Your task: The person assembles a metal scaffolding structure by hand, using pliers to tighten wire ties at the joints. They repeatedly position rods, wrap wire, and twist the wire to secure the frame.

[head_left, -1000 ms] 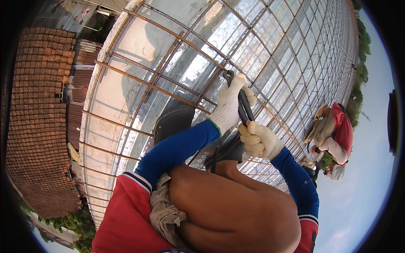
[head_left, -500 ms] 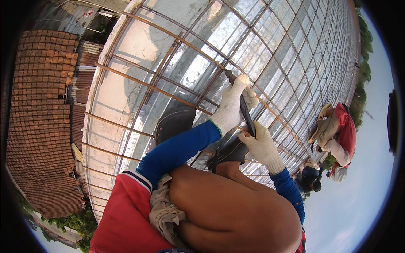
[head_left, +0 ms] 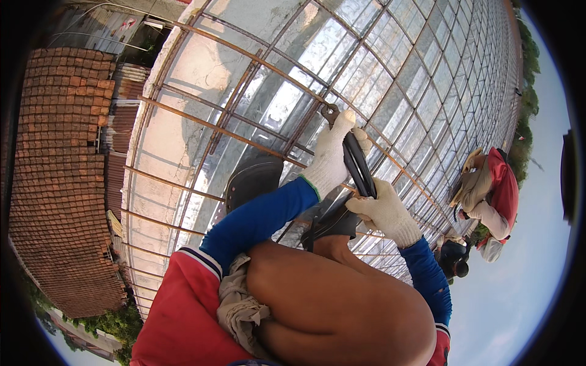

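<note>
My left hand, in a white knit glove with a blue sleeve, grips the upper part of a pair of long black-handled pincers. Its rusty jaws sit at a crossing of rusty reinforcement bars. My right hand, also in a white glove, is closed around the lower end of the black handles. My bare knees fill the lower middle of the view, and my dark sandals rest on the bar grid.
The bar grid stretches far ahead over shiny sheeting. Another person in red with a hat crouches on the grid at right. A tiled roof lies far below at left, past the slab edge.
My right hand has slid down along the pincer handles and back up near my left hand. The pincer jaws stay at the same bar crossing.
</note>
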### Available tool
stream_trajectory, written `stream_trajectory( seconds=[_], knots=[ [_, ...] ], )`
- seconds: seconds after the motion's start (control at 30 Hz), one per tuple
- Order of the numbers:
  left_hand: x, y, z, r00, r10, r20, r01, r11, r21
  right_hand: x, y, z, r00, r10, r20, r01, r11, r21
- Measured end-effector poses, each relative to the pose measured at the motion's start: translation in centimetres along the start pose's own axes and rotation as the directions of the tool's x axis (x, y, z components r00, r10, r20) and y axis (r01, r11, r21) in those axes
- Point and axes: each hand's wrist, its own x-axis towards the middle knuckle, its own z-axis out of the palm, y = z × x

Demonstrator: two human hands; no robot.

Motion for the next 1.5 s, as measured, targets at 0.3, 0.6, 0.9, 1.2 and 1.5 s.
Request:
stream_trajectory(
  seconds=[0.3,0.6,0.9,1.2,1.5],
  knots=[
    [0.1,-0.6,1.5,0.983,0.148,-0.113,-0.127,0.977,0.173,0.8,2.0,2.3,0.81,-0.478,-0.339,0.1,0.682,-0.724],
    [-1.1,0.9,-0.1,0.996,0.025,0.085,-0.033,0.995,0.099,0.2,0.4,-0.1,0.962,0.059,0.266,-0.19,0.844,0.501],
    [-0.6,0.3,0.7,0.99,0.138,-0.028,-0.129,0.969,0.21,2.2,2.0,5.9,0.743,-0.466,-0.48,-0.177,0.555,-0.813],
    [-0.2,0.2,-0.3,0.995,0.07,0.072,-0.079,0.988,0.136,2.6,1.9,-0.6,0.834,-0.247,0.493,-0.241,0.64,0.73],
    [-0.6,0.1,0.8,0.983,0.157,-0.099,-0.135,0.97,0.201,0.1,-0.4,4.0,0.827,-0.415,-0.379,0.0,0.674,-0.739]
  ],
)
